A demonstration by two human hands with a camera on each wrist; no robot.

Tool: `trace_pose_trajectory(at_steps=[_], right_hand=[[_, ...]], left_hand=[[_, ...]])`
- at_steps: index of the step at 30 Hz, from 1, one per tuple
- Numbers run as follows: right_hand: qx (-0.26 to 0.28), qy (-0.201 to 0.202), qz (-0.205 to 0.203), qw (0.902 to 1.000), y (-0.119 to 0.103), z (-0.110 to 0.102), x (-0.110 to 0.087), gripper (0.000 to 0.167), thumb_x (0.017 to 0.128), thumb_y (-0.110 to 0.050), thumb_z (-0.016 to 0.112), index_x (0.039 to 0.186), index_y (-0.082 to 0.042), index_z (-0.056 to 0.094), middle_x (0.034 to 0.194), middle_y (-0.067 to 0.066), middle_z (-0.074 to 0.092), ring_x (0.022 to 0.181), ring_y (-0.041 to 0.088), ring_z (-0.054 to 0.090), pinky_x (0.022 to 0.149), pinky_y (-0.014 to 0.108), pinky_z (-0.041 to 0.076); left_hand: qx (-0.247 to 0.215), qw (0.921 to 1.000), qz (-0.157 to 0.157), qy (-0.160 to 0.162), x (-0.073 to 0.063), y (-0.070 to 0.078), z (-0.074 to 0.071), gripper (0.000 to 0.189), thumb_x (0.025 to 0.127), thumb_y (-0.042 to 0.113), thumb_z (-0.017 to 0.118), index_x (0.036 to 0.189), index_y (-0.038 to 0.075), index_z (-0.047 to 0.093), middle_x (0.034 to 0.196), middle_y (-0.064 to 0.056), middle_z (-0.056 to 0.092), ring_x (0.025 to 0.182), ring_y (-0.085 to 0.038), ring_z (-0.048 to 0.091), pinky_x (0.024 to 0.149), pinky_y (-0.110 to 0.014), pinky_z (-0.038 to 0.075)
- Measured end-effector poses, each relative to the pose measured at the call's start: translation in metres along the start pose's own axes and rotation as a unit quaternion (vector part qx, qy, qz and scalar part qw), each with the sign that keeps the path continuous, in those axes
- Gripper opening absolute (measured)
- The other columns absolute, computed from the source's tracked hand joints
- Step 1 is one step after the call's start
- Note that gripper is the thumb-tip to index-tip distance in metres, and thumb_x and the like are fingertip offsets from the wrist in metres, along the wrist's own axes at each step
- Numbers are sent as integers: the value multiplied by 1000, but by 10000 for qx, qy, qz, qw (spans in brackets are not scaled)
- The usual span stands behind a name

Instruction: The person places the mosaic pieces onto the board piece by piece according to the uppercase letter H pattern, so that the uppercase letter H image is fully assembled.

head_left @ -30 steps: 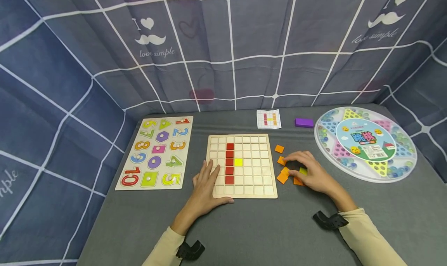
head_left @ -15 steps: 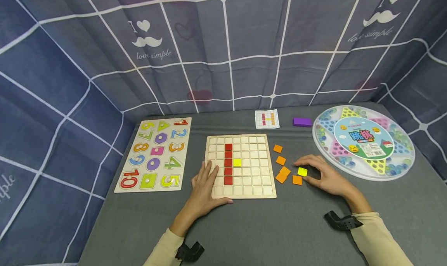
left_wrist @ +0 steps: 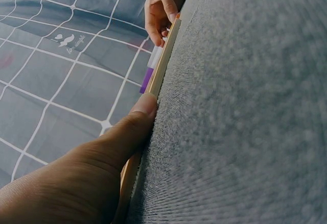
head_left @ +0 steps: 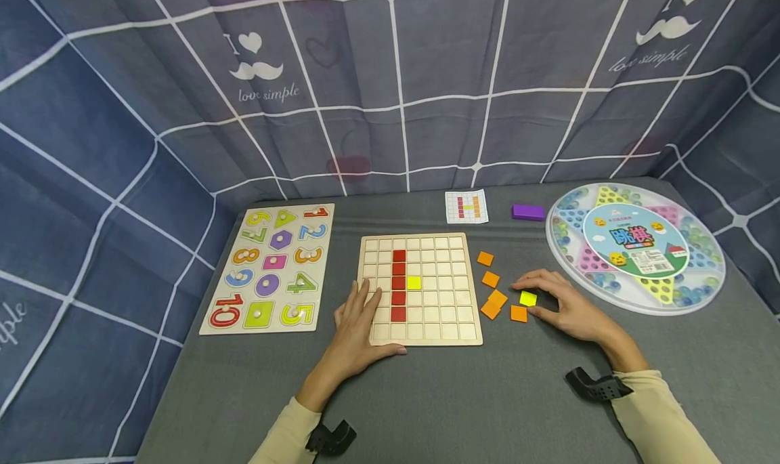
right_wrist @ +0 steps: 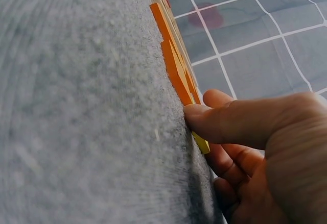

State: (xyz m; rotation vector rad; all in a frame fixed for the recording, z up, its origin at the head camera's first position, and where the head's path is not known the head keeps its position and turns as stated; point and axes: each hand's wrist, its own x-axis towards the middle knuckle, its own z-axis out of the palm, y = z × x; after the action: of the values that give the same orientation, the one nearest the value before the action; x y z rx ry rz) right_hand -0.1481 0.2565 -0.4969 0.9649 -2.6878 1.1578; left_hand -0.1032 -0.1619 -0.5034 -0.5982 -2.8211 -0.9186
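Note:
My left hand point(head_left: 353, 322) rests along the left side of a wooden grid board point(head_left: 445, 315), fingers extended over its edge and thumb at its front edge. On the board lies a column of several red squares point(head_left: 399, 284), with one yellow square point(head_left: 414, 283) right of it. My right hand point(head_left: 569, 308) is low over the table right of the board, thumb and index finger apart around a loose yellow square tile point(head_left: 528, 299). In the right wrist view the thumb point(right_wrist: 204, 122) overlaps this tile. Just left of it lies an orange tile point(head_left: 518, 313).
More orange tiles point(head_left: 485, 259) lie scattered beside the board. Behind it are a printed pattern card point(head_left: 466, 206) and a purple block point(head_left: 527, 212). A number-and-shape puzzle board point(head_left: 324, 267) lies at the left, a round Chinese checkers board point(head_left: 567, 274) at the right.
My right hand has drawn back to the right from the orange tiles, uncovering the loose yellow tile. The left hand stays on the board. Little differs over the last half second.

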Motion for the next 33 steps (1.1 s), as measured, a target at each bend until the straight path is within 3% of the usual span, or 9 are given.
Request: trace_pose_trajectory(at_steps=[33], right_hand=[[80, -27, 39, 10000, 2, 1, 0, 42, 86, 1, 71, 125, -14, 64, 123, 1, 59, 115, 6, 46, 98, 13, 27]], left_hand=[[64, 10000, -32, -11, 0, 1, -1, 113, 61, 50, 89, 149, 2, 38, 159, -25, 23, 149, -44, 11, 104, -62, 18]])
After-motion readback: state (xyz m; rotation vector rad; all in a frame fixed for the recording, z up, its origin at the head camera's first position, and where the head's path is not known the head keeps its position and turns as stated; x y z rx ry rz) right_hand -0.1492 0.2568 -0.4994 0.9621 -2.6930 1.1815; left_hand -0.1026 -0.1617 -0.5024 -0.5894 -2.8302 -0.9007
